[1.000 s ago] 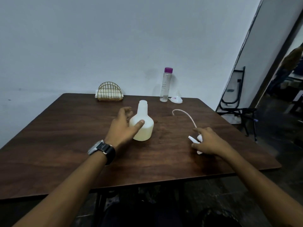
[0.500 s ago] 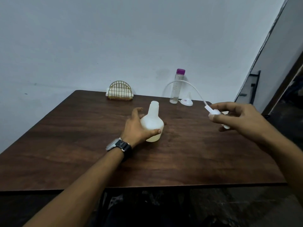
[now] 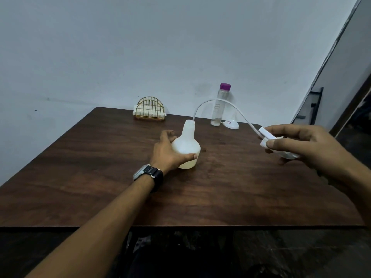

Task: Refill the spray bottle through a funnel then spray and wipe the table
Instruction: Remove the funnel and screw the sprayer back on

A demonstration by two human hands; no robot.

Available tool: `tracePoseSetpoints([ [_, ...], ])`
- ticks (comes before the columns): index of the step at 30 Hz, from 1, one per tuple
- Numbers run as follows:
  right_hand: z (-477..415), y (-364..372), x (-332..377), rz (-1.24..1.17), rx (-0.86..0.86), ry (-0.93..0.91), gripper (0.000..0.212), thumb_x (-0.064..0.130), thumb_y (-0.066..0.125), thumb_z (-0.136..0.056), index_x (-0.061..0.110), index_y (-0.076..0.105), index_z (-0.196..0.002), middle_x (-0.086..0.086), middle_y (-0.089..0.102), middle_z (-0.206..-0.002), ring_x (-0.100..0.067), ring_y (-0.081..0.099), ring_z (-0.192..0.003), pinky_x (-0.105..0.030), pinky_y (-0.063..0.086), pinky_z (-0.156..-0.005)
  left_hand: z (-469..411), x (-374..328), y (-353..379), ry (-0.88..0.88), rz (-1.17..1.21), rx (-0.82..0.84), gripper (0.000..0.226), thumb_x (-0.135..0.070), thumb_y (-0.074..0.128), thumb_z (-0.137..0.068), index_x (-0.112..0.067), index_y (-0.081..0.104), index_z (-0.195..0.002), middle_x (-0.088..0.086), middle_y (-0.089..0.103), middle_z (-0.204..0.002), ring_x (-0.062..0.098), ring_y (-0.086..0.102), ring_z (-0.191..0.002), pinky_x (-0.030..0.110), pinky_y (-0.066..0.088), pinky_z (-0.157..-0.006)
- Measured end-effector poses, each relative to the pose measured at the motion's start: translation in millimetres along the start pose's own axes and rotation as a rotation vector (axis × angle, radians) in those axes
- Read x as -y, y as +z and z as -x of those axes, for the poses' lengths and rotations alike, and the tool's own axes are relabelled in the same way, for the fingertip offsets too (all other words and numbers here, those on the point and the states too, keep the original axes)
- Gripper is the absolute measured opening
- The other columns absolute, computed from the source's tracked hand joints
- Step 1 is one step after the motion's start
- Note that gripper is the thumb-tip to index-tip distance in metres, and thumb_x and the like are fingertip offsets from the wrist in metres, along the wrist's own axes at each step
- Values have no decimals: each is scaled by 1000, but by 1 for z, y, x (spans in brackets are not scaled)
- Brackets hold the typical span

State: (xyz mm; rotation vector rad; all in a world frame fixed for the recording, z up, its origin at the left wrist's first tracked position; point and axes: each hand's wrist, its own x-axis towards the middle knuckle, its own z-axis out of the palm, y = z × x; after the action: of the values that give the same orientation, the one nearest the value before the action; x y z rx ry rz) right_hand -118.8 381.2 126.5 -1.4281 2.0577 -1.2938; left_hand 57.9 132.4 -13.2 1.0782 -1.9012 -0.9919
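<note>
Lower now than half a second ago, the far end of the thin white tube has dropped to the open mouth of the spray bottle. I cannot tell whether the tip is inside the neck or just at its rim. The right hand has stayed raised over the right side of the surface, and its fingers and thumb pinch the white spray head. The tube arcs up and over from the spray head towards the bottle.

The spray bottle stands upright near the middle of the surface with no cap on. The left hand holds its round body from the left side, thumb across the front and the other fingers curled behind. A watch sits on that wrist.

Along the far edge, by the wall, a clear bottle with a purple cap stands upright. A white funnel rests wide end down just beside it on the right. A gold wire napkin holder stands further left, well apart from both.
</note>
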Motion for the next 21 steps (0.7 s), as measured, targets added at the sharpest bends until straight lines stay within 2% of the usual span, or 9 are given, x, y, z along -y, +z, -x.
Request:
tracePoseSetpoints([
  [4, 0, 2, -1, -22, -3, -12, 20, 13, 74, -88, 22, 79, -105, -13, 77, -91, -10, 69, -76, -20, 57, -58, 1, 1, 0, -4, 9, 0, 106, -38, 100, -63, -16, 41, -148, 0, 61, -147, 25, 57, -134, 39, 50, -107],
  [10, -3, 7, -3, -35, -13, -13, 21, 13, 75, -88, 19, 79, -107, -11, 78, -90, -10, 69, -75, -21, 58, -60, -1, 1, 1, -18, 8, -2, 107, -40, 101, -61, -17, 41, -147, -1, 61, -146, 23, 57, -134, 39, 50, -106],
  [16, -4, 8, -8, 46, 21, 25, 22, 20, 78, -86, 26, 79, -107, 4, 79, -90, -9, 72, -86, -36, 59, -72, -2, 1, 2, -25, -9, -7, 108, -43, 101, -60, -18, 41, -147, -1, 62, -147, 24, 57, -135, 42, 50, -108],
  [18, -4, 8, -7, 81, 35, 34, 23, 23, 79, -85, 27, 79, -108, 5, 79, -90, -8, 72, -86, -34, 58, -70, -3, 1, 1, -28, -13, -4, 108, -44, 101, -60, -18, 41, -146, 0, 61, -148, 25, 57, -136, 42, 50, -108],
  [21, -6, 8, -7, 103, 53, 38, 22, 23, 80, -84, 27, 80, -106, -2, 79, -90, -11, 69, -82, -31, 57, -68, -2, 2, 2, -29, -6, -14, 107, -44, 101, -59, -18, 43, -145, 1, 61, -147, 25, 58, -134, 41, 50, -107],
])
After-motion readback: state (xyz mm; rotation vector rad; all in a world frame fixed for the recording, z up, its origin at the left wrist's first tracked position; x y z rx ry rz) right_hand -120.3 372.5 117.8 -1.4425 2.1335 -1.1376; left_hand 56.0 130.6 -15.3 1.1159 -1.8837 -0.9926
